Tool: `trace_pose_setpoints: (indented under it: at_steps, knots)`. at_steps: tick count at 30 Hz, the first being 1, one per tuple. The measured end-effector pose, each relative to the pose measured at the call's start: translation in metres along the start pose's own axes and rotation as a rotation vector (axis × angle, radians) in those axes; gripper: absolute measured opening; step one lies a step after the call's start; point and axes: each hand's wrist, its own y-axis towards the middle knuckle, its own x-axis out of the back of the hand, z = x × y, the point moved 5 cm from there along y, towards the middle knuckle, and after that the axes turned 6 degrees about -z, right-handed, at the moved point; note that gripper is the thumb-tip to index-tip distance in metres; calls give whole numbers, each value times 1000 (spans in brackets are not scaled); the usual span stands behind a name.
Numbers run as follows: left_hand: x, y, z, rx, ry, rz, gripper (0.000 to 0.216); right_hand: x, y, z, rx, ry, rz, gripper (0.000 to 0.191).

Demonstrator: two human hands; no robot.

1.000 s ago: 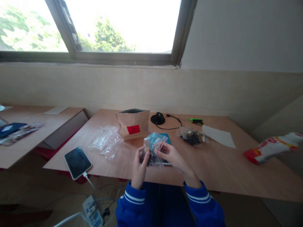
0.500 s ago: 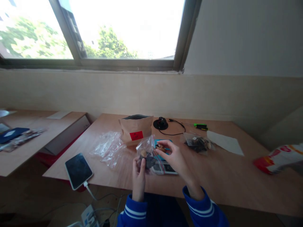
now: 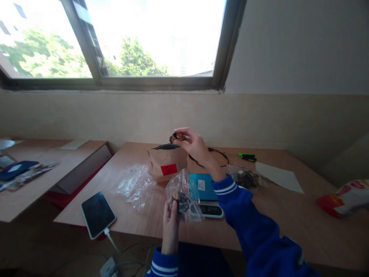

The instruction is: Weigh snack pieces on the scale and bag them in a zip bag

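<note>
My left hand (image 3: 170, 217) pinches a clear zip bag (image 3: 192, 202) near the table's front edge; dark and tan dried-looking pieces (image 3: 181, 201) show inside. Above the mouth of a brown paper pouch (image 3: 155, 161) with a red label, my right hand (image 3: 191, 143) grips a brown and black dried-looking piece (image 3: 176, 137) between thumb and fingers. I cannot tell its exact kind. The pouch stands upright with its top open; its contents are hidden. Behind the zip bag sits a kitchen scale with a blue top (image 3: 206, 184), partly covered by the bag and my right sleeve.
Crumpled clear zip bags (image 3: 134, 184) lie left of the pouch. A phone (image 3: 98, 213) with a charging cable overhangs the front left edge. Rightward are another bag of dark pieces (image 3: 247, 177), green and black tools (image 3: 247, 156), a paper sheet (image 3: 279, 177) and a red-white packet (image 3: 343, 198).
My right hand has moved from beside the zip bag up and left to over the pouch, carrying the brown piece. My left hand still holds the zip bag near the same spot.
</note>
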Motion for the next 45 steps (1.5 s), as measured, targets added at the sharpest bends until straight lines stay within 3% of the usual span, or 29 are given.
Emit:
trace_pose_setpoints:
  at_steps: [3, 8, 14, 21, 32, 36, 39, 42, 45]
  knots:
    - [0, -1, -2, -2, 22, 21, 58, -15, 10, -10, 41, -69, 109, 26]
    - [7, 1, -2, -11, 31, 8, 55, -21, -2, -12, 5, -123, 251, 26]
    - [8, 0, -4, -6, 13, 31, 52, -17, -1, -13, 3, -113, 226, 26]
    - [8, -4, -8, 10, -1, 26, 49, -13, 9, -28, -35, -80, 94, 26]
    - [12, -2, -5, 24, -21, -23, 53, -29, 10, -34, 179, -482, 451, 15]
    - [11, -1, -6, 12, -34, 5, 52, -18, 6, -27, 174, -453, 308, 21]
    - [12, -1, -7, 7, -33, -4, 54, 0, -6, -15, 114, -319, 139, 20]
    - [13, -1, -9, -5, -33, -32, 56, 19, -35, -5, -60, -95, 36, 17]
    - [11, -3, -12, -48, -47, -3, 54, 25, -77, -1, -292, 95, 153, 12]
